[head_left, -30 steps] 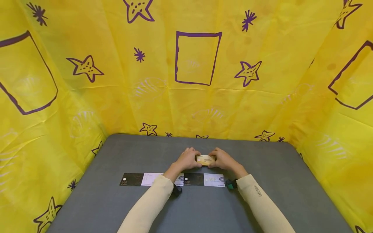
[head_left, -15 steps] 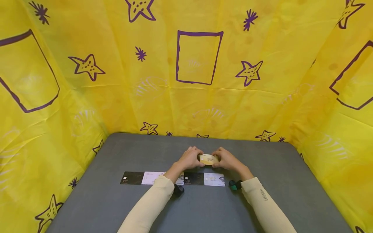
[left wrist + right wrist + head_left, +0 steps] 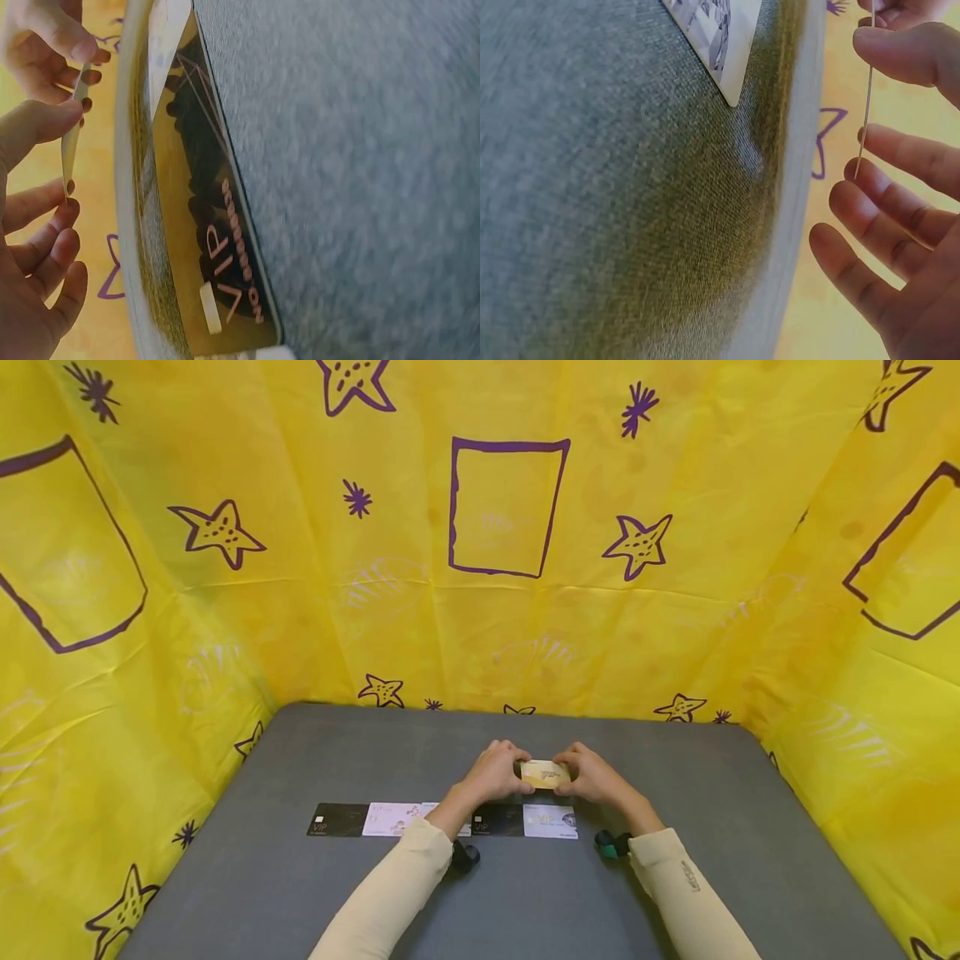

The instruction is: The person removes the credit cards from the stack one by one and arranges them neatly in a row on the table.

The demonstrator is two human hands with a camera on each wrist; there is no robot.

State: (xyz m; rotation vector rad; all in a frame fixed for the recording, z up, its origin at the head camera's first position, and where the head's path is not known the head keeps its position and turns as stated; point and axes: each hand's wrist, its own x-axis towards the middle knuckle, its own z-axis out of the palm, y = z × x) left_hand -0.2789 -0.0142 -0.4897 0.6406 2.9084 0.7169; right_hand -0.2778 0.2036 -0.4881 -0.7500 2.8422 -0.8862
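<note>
Between the two hands is a gold-toned card, raised off the table with its face toward the head camera. My left hand pinches its left end between thumb and fingers, and my right hand does the same at its right end. Both wrist views show the card nearly edge-on; the left wrist view has its thin edge under the thumb. Nearer me, a row of cards lies flat: a black VIP card, a pink card, one partly hidden by my left wrist, another black card and a silver VIP card.
The grey table has rounded far corners. Yellow cloth printed with purple stars and shapes hangs behind it and along both sides. A dark strap with a green part sits at the right wrist.
Both hands have shifted slightly to the right with the gold card held between them. The row of cards on the table has stayed in place.
</note>
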